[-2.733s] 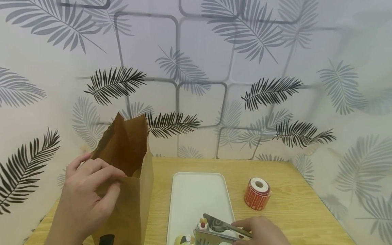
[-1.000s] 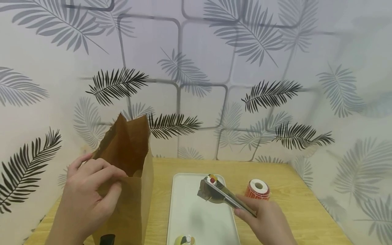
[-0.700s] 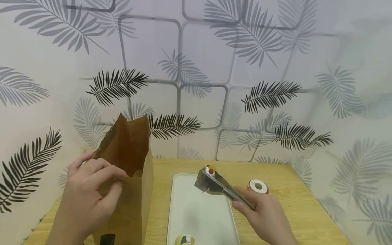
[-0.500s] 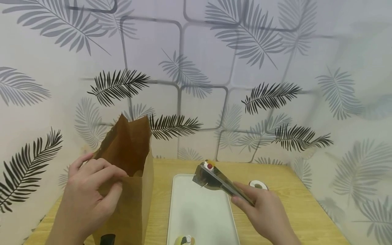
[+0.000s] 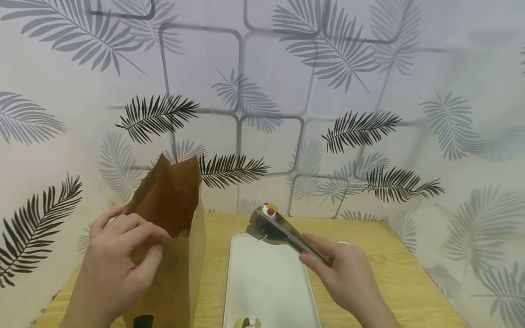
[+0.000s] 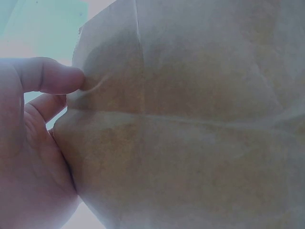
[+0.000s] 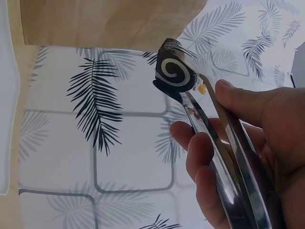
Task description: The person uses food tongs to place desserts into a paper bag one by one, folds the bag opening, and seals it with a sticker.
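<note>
A tall brown paper bag (image 5: 174,278) stands upright at the left with its mouth open. My left hand (image 5: 116,259) pinches the bag's near rim, thumb outside; in the left wrist view the thumb (image 6: 57,76) lies against the paper. My right hand (image 5: 346,275) grips metal tongs (image 5: 297,239), raised above the far end of the white tray (image 5: 266,282). Between the tongs' ends is a small chocolate Swiss roll slice (image 7: 174,71) with a white spiral. Cream, a red cherry and orange fruit top it. The tongs are pointing left, towards the bag, apart from it.
Another small yellow cake (image 5: 247,322) sits on the tray's near end. A sticker roll (image 5: 343,243) is mostly hidden behind my right hand. A black object (image 5: 143,321) shows low on the bag's front. Leaf-patterned cloth (image 5: 270,91) surrounds the wooden table (image 5: 393,273).
My right hand has lifted the Swiss roll slice off the tray with the tongs, carrying it up, away from me and left. The left hand has stayed on the bag's rim.
</note>
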The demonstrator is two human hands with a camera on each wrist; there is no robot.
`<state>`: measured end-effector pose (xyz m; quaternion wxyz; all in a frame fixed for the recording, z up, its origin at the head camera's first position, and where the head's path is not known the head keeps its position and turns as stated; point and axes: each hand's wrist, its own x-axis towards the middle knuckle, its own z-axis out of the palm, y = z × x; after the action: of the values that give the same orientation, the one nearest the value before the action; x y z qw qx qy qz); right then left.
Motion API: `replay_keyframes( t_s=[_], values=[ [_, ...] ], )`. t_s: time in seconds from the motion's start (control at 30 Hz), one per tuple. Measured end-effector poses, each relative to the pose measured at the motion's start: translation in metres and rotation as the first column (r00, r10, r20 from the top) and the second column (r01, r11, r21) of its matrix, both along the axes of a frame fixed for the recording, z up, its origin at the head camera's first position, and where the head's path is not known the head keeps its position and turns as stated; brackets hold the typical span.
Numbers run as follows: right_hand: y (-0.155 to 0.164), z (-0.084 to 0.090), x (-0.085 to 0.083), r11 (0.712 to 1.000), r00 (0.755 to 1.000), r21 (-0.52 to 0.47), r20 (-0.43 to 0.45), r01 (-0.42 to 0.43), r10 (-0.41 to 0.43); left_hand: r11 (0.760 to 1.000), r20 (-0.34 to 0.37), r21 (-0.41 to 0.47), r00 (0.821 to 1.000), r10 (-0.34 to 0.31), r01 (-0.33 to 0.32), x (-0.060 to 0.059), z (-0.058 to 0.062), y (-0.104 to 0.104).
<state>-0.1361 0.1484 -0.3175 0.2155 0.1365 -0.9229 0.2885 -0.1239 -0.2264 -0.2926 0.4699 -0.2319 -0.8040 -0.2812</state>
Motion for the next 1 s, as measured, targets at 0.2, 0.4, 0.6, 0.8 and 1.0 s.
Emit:
replay_keyframes(
  t_s=[0.2,0.4,0.6,0.8,1.0],
  values=[
    [-0.006,0.006,-0.001,0.999,0.999,-0.045,0.043,-0.018,0.02,1.0,0.003,0.005,1.0,-0.002,0.002,0.0,-0.001,-0.002],
    [-0.012,0.01,-0.004,0.999,0.999,-0.039,0.026,-0.036,0.037,1.0,0.001,0.007,1.0,-0.005,0.005,0.0,0.0,-0.002],
    [-0.023,0.02,-0.004,0.997,0.998,-0.05,-0.014,-0.057,0.057,1.0,0.007,0.002,1.0,0.007,-0.007,0.001,0.0,-0.002],
    [-0.037,0.027,-0.002,0.994,0.997,-0.083,0.017,-0.074,0.075,1.0,0.003,0.007,1.0,-0.002,0.002,0.0,-0.001,-0.003],
    [-0.045,0.032,-0.004,0.99,0.994,-0.082,-0.024,-0.113,0.111,1.0,0.006,0.007,1.0,-0.002,0.002,0.0,0.0,-0.004]
  ],
)
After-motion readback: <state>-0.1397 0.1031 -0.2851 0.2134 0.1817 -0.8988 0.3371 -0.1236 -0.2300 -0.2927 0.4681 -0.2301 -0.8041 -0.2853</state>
